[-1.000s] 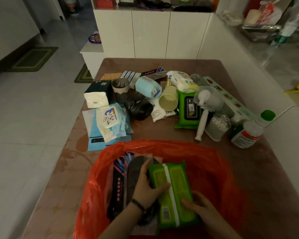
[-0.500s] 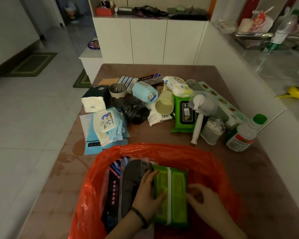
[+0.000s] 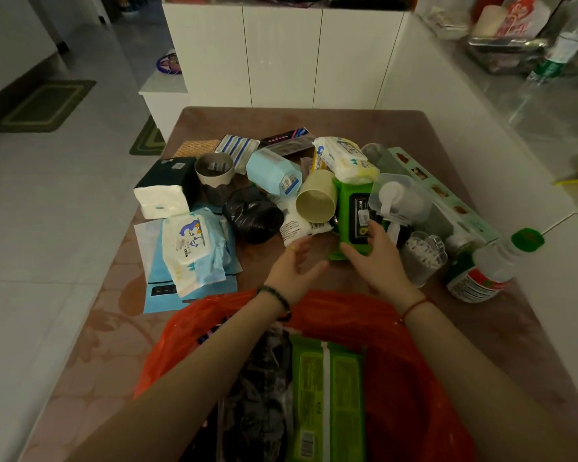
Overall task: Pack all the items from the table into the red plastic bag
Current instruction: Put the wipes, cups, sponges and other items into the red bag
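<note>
The red plastic bag [image 3: 411,378] lies open at the table's near edge, under my forearms. Inside it rest a green wipes pack [image 3: 327,405] and dark flat packets [image 3: 257,395]. My right hand [image 3: 374,261] reaches past the bag and rests on the near end of a second green wipes pack [image 3: 351,211] with a black lid, fingers curled on it. My left hand [image 3: 294,265] hovers open just left of that pack, holding nothing. A beige cup [image 3: 316,200] lies on its side beside the pack.
A pile covers the brown table [image 3: 514,328]: a baby wipes pack [image 3: 191,248] on blue pouches, a black roll [image 3: 252,216], a tissue block [image 3: 162,198], a blue box [image 3: 274,171], a jar of cotton swabs [image 3: 421,258], a green-capped bottle [image 3: 494,268]. White wall on the right.
Both hands left the green wipes pack lying in the bag and moved forward over the table; my right hand now touches the second green pack.
</note>
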`<state>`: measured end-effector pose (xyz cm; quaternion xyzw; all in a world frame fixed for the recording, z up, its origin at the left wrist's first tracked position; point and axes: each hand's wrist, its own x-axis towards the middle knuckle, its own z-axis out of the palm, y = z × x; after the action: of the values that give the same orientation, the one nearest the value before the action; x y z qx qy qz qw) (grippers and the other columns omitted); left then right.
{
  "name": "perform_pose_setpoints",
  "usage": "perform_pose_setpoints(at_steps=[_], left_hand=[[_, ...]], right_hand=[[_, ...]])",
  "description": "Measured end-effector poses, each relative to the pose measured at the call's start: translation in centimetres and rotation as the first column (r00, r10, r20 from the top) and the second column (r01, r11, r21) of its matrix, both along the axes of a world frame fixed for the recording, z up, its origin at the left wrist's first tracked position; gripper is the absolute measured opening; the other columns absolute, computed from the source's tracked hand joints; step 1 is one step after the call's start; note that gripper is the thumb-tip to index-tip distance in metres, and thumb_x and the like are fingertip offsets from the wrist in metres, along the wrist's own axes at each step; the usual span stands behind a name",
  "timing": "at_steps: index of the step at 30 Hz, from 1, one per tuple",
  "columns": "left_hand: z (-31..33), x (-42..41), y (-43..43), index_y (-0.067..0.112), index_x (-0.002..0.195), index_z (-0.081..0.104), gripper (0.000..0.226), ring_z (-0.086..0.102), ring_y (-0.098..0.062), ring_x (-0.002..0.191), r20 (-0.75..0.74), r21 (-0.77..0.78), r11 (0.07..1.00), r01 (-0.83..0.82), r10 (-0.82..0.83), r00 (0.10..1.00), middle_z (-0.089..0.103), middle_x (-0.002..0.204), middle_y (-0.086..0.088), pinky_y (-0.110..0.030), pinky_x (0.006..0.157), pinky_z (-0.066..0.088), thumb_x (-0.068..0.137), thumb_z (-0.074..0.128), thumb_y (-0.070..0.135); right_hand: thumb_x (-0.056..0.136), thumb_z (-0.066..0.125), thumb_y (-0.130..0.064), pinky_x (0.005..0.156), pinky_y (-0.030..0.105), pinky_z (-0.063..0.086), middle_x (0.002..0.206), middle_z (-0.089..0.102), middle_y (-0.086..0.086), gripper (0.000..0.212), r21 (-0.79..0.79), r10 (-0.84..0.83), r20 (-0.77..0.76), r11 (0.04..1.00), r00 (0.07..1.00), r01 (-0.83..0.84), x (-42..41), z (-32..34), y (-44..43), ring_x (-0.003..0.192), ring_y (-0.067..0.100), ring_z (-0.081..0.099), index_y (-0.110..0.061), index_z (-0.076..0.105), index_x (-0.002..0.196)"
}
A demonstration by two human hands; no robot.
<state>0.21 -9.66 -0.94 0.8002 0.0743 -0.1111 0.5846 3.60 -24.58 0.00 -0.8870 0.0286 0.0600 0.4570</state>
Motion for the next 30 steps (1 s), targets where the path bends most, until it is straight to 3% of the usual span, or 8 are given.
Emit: perform_pose_setpoints(at_steps=[3, 7, 10, 13, 18, 24, 30], left_hand=[[-0.7, 3.7, -1.9, 0.015, 0.139, 0.032, 0.058, 0.043, -0.023, 0.129, -0.035, 0.008, 0.999, 0.039, -0.039, 0.999, 0.041, 0.143, -0.009, -0.037, 0.107, 0.039, 0.088, 0.057, 0.026], [-2.0, 8.1, -4.3, 0.006, 0.141, 0.027, 0.059, 0.044, -0.026, 0.128, -0.124, -0.017, 0.998, 0.062, -0.064, 0.99, 0.042, 0.143, -0.013, -0.032, 0.103, 0.04, 0.092, 0.05, 0.027], [-3.4, 10.4, -5.6, 0.005, 0.141, 0.027, 0.06, 0.043, -0.027, 0.13, -0.188, -0.019, 0.998, 0.058, -0.061, 0.98, 0.039, 0.145, -0.014, -0.034, 0.106, 0.038, 0.092, 0.05, 0.03], [-4.6, 11.1, -6.5, 0.003, 0.138, 0.032, 0.063, 0.049, -0.027, 0.124, -0.223, -0.134, 0.991, -0.026, -0.004, 0.975, 0.047, 0.139, -0.015, -0.03, 0.098, 0.042, 0.086, 0.061, 0.024], [-5.7, 10.9, -7.1, 0.004, 0.129, 0.041, 0.065, 0.054, -0.029, 0.118, -0.213, -0.17, 0.974, -0.15, 0.112, 0.971, 0.054, 0.131, -0.017, -0.041, 0.1, 0.046, 0.074, 0.074, 0.019], [-4.7, 8.8, -6.4, 0.007, 0.117, 0.052, 0.051, 0.061, -0.02, 0.101, -0.071, -0.045, 0.995, -0.087, 0.084, 0.994, 0.063, 0.112, -0.008, -0.029, 0.083, 0.05, 0.075, 0.072, 0.028], [-2.5, 4.4, -4.1, 0.007, 0.116, 0.054, 0.052, 0.062, -0.02, 0.1, -0.108, -0.055, 0.99, -0.13, 0.123, 0.986, 0.064, 0.114, -0.009, -0.029, 0.082, 0.053, 0.074, 0.073, 0.032]], right_hand=[[0.089, 0.058, -0.026, 0.113, 0.039, 0.03, 0.149, 0.03, 0.013, 0.071, -0.091, -0.04, -0.002, 0.995, 0.999, 0.04, 2.2, -1.5, 0.5, 0.137, 0.027, 0.031, -0.006, 0.02, 0.146], [0.09, 0.053, -0.015, 0.113, 0.044, 0.03, 0.148, 0.03, 0.015, 0.061, -0.124, -0.107, 0.084, 0.985, 0.991, 0.117, 3.5, -3.2, 0.9, 0.138, 0.029, 0.029, -0.004, 0.024, 0.143], [0.092, 0.049, -0.011, 0.116, 0.037, 0.025, 0.151, 0.024, 0.014, 0.061, -0.133, -0.15, 0.095, 0.978, 0.984, 0.162, 3.7, -4.2, 0.9, 0.14, 0.026, 0.023, -0.004, 0.02, 0.145], [0.09, 0.048, -0.005, 0.113, 0.029, 0.022, 0.155, 0.016, 0.01, 0.066, -0.134, -0.182, 0.114, 0.971, 0.977, 0.197, 3.6, -4.6, 1.0, 0.142, 0.023, 0.018, -0.007, 0.015, 0.147], [0.084, 0.046, 0.004, 0.112, 0.042, 0.034, 0.152, 0.022, 0.008, 0.066, -0.004, -0.213, 0.101, 0.977, 0.972, 0.214, 3.4, -4.9, 0.6, 0.14, 0.024, 0.024, -0.009, 0.024, 0.145], [0.086, 0.048, 0.002, 0.104, 0.045, 0.042, 0.15, 0.03, 0.007, 0.066, 0.106, -0.143, -0.014, 0.984, 0.99, 0.143, 1.3, -3.7, 0.3, 0.133, 0.024, 0.037, -0.016, 0.024, 0.145], [0.089, 0.053, -0.006, 0.11, 0.028, 0.034, 0.143, 0.038, 0.003, 0.051, 0.09, -0.096, 0.068, 0.992, 0.993, 0.089, -3.3, -1.6, 1.0, 0.133, 0.014, 0.035, -0.014, 0.038, 0.136]])
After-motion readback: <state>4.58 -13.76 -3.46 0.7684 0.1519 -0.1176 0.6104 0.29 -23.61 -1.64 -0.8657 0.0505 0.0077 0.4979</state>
